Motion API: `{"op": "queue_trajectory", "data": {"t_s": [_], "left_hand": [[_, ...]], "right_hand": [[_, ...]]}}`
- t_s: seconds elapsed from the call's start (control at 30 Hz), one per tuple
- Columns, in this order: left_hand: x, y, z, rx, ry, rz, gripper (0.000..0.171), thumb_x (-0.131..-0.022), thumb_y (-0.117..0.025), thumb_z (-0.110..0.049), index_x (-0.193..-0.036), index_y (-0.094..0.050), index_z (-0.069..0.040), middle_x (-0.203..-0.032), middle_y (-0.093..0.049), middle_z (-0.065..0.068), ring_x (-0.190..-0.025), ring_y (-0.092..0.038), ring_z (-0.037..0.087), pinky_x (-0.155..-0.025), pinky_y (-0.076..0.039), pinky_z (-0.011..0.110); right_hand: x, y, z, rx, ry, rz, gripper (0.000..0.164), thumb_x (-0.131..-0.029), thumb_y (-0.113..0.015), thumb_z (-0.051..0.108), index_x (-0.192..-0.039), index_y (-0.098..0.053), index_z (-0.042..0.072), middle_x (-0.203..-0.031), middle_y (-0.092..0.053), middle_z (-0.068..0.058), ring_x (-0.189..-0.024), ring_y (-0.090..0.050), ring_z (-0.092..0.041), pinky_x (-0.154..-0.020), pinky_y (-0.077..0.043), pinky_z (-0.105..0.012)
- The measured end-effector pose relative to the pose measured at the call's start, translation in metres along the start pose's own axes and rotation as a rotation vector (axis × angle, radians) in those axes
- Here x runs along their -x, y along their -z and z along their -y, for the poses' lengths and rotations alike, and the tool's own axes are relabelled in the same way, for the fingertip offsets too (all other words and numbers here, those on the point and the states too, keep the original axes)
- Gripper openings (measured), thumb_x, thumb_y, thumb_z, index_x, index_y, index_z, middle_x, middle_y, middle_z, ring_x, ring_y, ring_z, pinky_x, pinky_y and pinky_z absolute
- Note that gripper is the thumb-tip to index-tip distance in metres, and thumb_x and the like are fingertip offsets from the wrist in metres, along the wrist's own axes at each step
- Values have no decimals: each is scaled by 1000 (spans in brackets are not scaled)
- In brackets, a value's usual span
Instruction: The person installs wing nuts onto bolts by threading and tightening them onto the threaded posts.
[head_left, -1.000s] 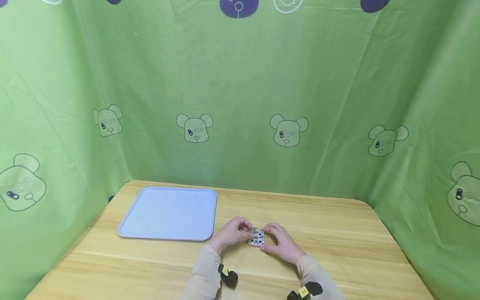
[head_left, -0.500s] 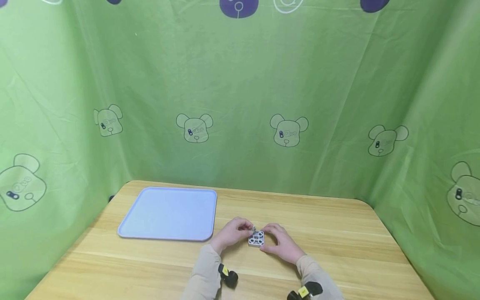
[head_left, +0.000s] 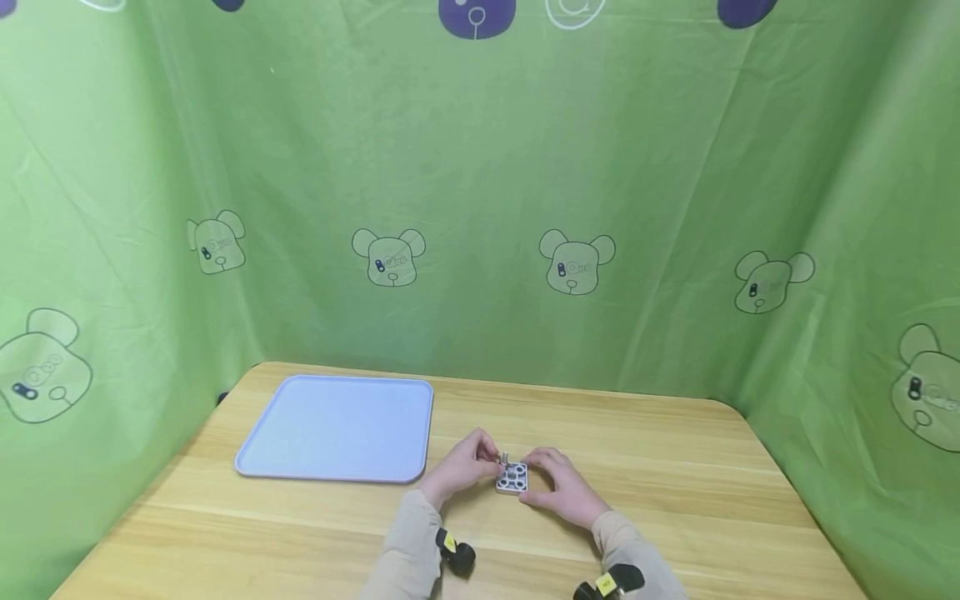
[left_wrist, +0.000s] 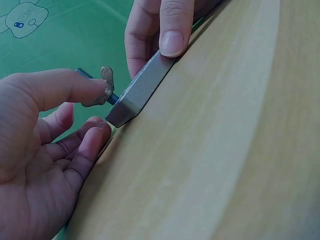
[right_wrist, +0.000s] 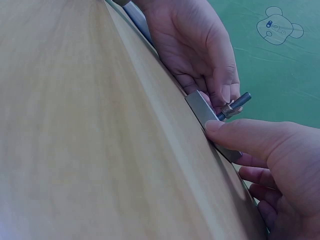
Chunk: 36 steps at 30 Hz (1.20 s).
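A small square metal block [head_left: 512, 483] with ring-shaped marks on its top face lies flat on the wooden table. From it rises a threaded stud [right_wrist: 244, 98], which carries a wing nut [left_wrist: 107, 76]. My left hand [head_left: 459, 468] pinches the wing nut near the block's left far corner; in the left wrist view one digit lies along its wing, and part of the grip is hidden behind. With thumb and fingers on opposite edges, my right hand [head_left: 566, 493] holds the block from the right side. The stud's tip sticks out beyond the nut.
A pale blue tray [head_left: 337, 429] rests on the table [head_left: 637, 442] left of the hands. Green curtains [head_left: 480, 150] with bear prints surround the table at the back and both sides. A small black camera [head_left: 459, 557] is strapped to each wrist.
My left fingers shift slightly at the wing nut, and the nut shows at a different angle. The right hand and the block stay in place.
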<state>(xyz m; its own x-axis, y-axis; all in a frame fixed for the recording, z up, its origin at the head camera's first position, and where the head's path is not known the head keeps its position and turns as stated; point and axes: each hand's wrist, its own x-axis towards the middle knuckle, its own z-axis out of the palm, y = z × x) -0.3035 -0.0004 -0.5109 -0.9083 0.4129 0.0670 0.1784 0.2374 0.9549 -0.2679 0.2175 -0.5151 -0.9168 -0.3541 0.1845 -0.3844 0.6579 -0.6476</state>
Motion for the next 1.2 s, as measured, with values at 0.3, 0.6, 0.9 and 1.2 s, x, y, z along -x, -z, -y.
{"op": "queue_trajectory", "data": {"t_s": [0.3, 0.6, 0.9, 1.2], "left_hand": [[-2, 2, 1, -25, -15, 34, 27, -74, -75, -4, -98, -61, -2, -95, -63, 9, -84, -55, 13, -77, -47, 25], [-4, 2, 2, -89, -2, 40, 26, -77, -77, -12, -99, -66, -7, -95, -63, 4, -86, -55, 12, -79, -47, 26], [-4, 2, 3, -170, -44, 30, 16, -86, -70, -16, -100, -69, -9, -101, -61, 4, -92, -55, 12, -85, -46, 32], [-3, 3, 3, -201, -69, 50, 15, -89, -66, -18, -103, -71, -12, -101, -62, 2, -95, -52, 11, -88, -44, 34]], "right_hand": [[0, 0, 0, 2, -5, 2, 58, -77, -78, 39, -123, -60, 8, -132, -54, -14, -126, -48, -37, -108, -33, -61], [0, 0, 0, 3, -9, 1, 60, -77, -78, 40, -124, -60, 8, -133, -54, -14, -127, -48, -37, -109, -33, -61], [0, 1, 1, 2, -3, 2, 59, -77, -78, 39, -124, -60, 8, -132, -54, -14, -127, -48, -37, -109, -33, -61], [-1, -1, -1, 6, -15, 1, 60, -77, -78, 40, -124, -60, 9, -133, -54, -14, -128, -48, -37, -109, -33, -61]]}}
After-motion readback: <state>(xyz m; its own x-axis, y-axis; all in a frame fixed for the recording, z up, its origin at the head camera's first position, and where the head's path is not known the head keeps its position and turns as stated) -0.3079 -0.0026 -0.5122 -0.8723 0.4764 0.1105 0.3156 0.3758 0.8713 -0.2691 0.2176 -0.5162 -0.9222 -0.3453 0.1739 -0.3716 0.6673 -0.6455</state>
